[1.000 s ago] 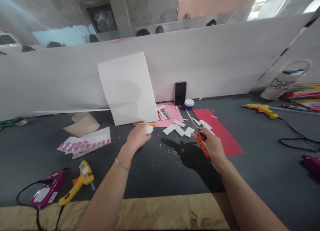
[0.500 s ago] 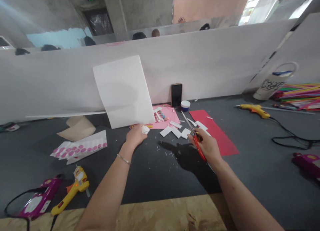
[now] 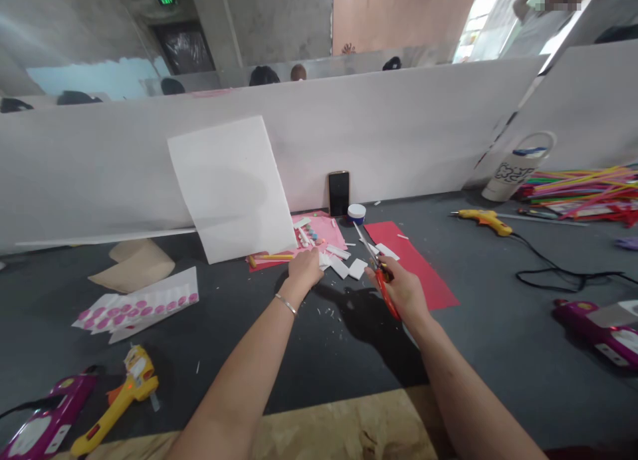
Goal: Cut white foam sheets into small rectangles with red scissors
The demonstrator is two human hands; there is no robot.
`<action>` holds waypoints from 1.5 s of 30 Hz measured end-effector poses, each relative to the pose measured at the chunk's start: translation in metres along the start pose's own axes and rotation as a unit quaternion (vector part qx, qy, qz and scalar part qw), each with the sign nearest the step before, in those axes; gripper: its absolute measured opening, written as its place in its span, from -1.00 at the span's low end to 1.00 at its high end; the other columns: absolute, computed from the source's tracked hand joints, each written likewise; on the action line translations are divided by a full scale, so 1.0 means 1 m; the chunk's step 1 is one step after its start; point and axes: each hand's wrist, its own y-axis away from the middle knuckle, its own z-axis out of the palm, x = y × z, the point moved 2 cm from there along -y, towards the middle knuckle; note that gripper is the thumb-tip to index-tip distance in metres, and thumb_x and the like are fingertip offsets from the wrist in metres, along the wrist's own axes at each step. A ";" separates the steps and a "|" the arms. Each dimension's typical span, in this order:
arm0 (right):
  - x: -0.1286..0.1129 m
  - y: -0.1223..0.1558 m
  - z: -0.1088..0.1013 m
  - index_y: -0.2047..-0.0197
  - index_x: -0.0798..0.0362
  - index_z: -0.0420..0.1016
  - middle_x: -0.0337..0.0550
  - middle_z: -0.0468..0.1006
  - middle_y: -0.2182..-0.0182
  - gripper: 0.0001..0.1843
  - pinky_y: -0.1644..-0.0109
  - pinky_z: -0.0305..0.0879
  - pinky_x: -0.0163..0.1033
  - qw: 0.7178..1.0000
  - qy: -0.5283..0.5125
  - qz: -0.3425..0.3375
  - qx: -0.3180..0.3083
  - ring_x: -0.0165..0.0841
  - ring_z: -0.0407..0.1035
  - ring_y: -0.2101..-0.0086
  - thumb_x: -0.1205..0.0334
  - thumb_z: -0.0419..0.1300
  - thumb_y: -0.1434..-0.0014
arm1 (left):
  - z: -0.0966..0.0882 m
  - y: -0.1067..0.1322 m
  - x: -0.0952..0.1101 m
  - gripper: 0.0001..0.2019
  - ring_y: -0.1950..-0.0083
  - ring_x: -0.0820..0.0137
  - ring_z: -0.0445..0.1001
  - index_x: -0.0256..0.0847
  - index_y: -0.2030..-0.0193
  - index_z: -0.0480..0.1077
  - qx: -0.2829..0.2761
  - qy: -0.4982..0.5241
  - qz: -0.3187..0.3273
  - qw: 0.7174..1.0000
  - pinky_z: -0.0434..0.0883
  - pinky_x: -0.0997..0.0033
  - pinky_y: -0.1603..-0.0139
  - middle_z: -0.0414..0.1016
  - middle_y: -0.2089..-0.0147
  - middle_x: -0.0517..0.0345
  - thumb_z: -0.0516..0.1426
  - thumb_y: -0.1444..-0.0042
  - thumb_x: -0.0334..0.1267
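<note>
My right hand (image 3: 403, 286) is closed round the red handles of a pair of scissors (image 3: 383, 277). Their blades point up and away, over the small white pieces. Among those pieces, my left hand (image 3: 305, 270) has its fingers drawn together at a white rectangular piece (image 3: 325, 260); the fingertips are partly hidden. Right beside it lie further white pieces (image 3: 357, 269) on the dark table. Behind them is a pink sheet (image 3: 333, 234) with small coloured bits on it. A red sheet (image 3: 423, 274) lies beyond the scissors to the right.
A large white board (image 3: 232, 191) leans against the partition, near a phone (image 3: 339, 194) and a lidded jar (image 3: 356, 214). Yellow glue guns (image 3: 122, 400) lie left and right (image 3: 483, 221), with cords. A bottle (image 3: 516, 171) stands at right. Dotted white paper (image 3: 139, 307) lies left.
My left hand has moved right, with a white piece at its fingers, from beside the leaning board to the loose white pieces. My right hand keeps the scissors. The view has turned slightly right.
</note>
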 end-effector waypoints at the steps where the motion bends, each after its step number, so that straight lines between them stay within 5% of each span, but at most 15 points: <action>1: 0.000 0.000 0.000 0.07 -0.05 0.55 -0.13 0.63 0.41 -0.51 0.39 0.28 -0.26 1.000 0.004 0.002 -0.001 -0.21 0.51 0.41 -0.21 0.14 -0.10 | -0.002 0.002 -0.001 -0.58 -0.08 0.10 0.51 -0.17 -0.08 0.34 -0.002 -0.005 0.000 1.000 0.40 0.24 0.05 0.55 -0.03 -0.14 0.23 -0.06 -0.26; 10: 0.001 -0.004 0.004 0.09 -0.08 0.56 -0.15 0.63 0.44 -0.59 0.43 0.27 -0.27 1.000 -0.004 -0.004 -0.002 -0.23 0.50 0.44 -0.14 0.18 -0.10 | -0.028 0.047 -0.046 -0.63 -0.02 0.00 0.53 -0.22 -0.02 0.35 -0.009 -0.047 -0.009 0.999 0.40 0.14 0.06 0.55 0.02 -0.21 0.20 -0.03 -0.33; 17: -0.004 -0.014 0.015 -0.04 -0.04 0.41 -0.08 0.63 0.26 -0.63 0.33 0.30 -0.26 0.997 0.028 -0.041 -0.053 -0.22 0.52 0.32 0.14 0.18 -0.14 | -0.028 0.079 -0.089 -0.69 -0.05 0.02 0.50 -0.17 0.02 0.36 -0.021 -0.103 -0.063 0.992 0.38 0.08 0.02 0.55 0.03 -0.16 0.18 -0.06 -0.27; 21: -0.008 -0.027 0.024 -0.07 0.04 0.38 0.04 0.63 0.20 -0.65 0.23 0.32 -0.24 0.992 0.069 -0.080 -0.062 -0.18 0.52 0.19 0.26 0.11 -0.20 | -0.026 0.085 -0.096 -0.44 -0.21 -0.07 0.37 -0.16 -0.11 0.31 -0.007 -0.077 -0.056 0.995 0.30 -0.09 -0.13 0.44 -0.16 -0.22 0.30 0.04 -0.10; 24: -0.007 -0.036 0.027 -0.08 0.05 0.39 0.02 0.65 0.23 -0.66 0.22 0.31 -0.24 0.991 0.084 -0.080 -0.072 -0.19 0.53 0.21 0.28 0.07 -0.23 | -0.034 0.086 -0.086 -0.20 -0.40 -0.09 0.10 -0.12 -0.30 0.16 0.069 -0.073 -0.012 0.995 0.07 -0.23 -0.30 0.17 -0.39 -0.24 0.34 0.08 -0.03; 26: -0.006 -0.041 0.029 -0.08 0.05 0.40 0.01 0.65 0.24 -0.65 0.24 0.31 -0.24 0.989 0.096 -0.072 -0.080 -0.18 0.53 0.23 0.28 0.07 -0.23 | -0.036 0.081 -0.069 -0.24 -0.45 -0.06 0.00 -0.09 -0.32 0.16 0.102 -0.072 0.031 0.992 -0.02 -0.23 -0.35 0.09 -0.44 -0.20 0.31 0.01 -0.07; 30: -0.007 -0.045 0.034 -0.06 0.02 0.42 0.02 0.65 0.18 -0.67 0.25 0.31 -0.24 0.987 0.123 -0.048 -0.088 -0.17 0.53 0.22 0.25 0.10 -0.22 | -0.018 0.050 -0.012 -0.55 -0.40 0.10 0.14 -0.06 -0.21 0.32 0.089 -0.057 0.176 0.979 0.15 -0.03 -0.32 0.22 -0.39 -0.02 0.11 -0.18 -0.41; 35: -0.014 -0.042 0.037 -0.07 0.04 0.41 0.02 0.64 0.18 -0.66 0.22 0.30 -0.23 0.983 0.155 -0.034 -0.092 -0.15 0.52 0.19 0.19 0.10 -0.23 | 0.014 0.008 0.035 -0.64 -0.18 0.16 0.39 -0.19 -0.09 0.42 0.077 -0.077 0.203 0.973 0.37 0.14 -0.06 0.49 -0.14 -0.10 -0.03 -0.25 -0.49; 39: -0.016 -0.039 0.036 -0.11 0.06 0.37 0.02 0.63 0.21 -0.61 0.21 0.28 -0.21 0.981 0.169 -0.032 -0.092 -0.14 0.51 0.19 0.18 0.12 -0.22 | 0.011 0.004 0.035 -0.68 -0.11 0.12 0.42 -0.31 0.00 0.46 0.088 -0.088 0.212 0.969 0.35 0.14 -0.03 0.54 0.00 -0.18 -0.03 -0.23 -0.53; 45: -0.008 -0.038 0.038 -0.06 0.09 0.40 0.06 0.62 0.22 -0.61 0.23 0.27 -0.21 0.986 0.141 -0.019 -0.085 -0.12 0.50 0.21 0.20 0.19 -0.16 | -0.015 0.040 0.003 -0.78 -0.08 0.06 0.40 -0.33 0.07 0.48 0.128 -0.100 0.196 0.967 0.29 0.08 -0.07 0.52 0.05 -0.18 0.16 -0.13 -0.37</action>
